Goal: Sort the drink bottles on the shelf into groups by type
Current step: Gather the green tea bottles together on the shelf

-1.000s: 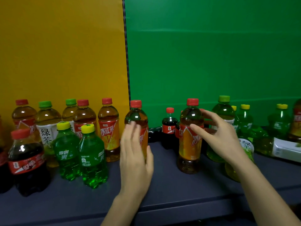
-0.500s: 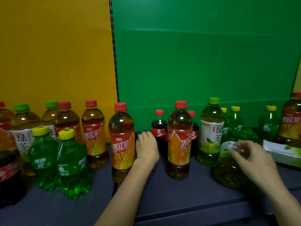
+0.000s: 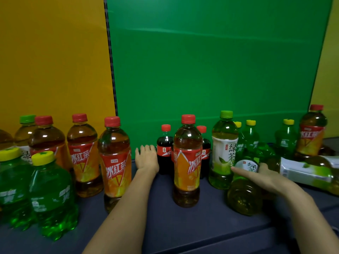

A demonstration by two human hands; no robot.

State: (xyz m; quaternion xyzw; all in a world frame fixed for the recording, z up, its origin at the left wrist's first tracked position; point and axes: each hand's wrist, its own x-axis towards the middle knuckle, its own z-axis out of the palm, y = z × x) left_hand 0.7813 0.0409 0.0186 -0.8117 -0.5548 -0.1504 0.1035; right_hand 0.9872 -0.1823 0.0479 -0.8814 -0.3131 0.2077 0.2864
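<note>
A tipped green tea bottle [image 3: 244, 195] at the right of the shelf [image 3: 183, 226] is grasped by the right hand [image 3: 269, 178], presumably for standing beside the upright green tea [image 3: 222, 149]. The left hand [image 3: 146, 159] is extended far, beside a cola bottle [image 3: 164, 149]; its grasp cannot be determined.

On the shelf [image 3: 183, 226], one iced tea bottle [image 3: 186, 162] is stood at the centre, with two cola bottles [image 3: 165, 149] just behind. More iced tea bottles [image 3: 114, 162] are grouped to the left, soda bottles [image 3: 51, 195] nearer. A tipped bottle [image 3: 244, 195] is laid to the right.
</note>
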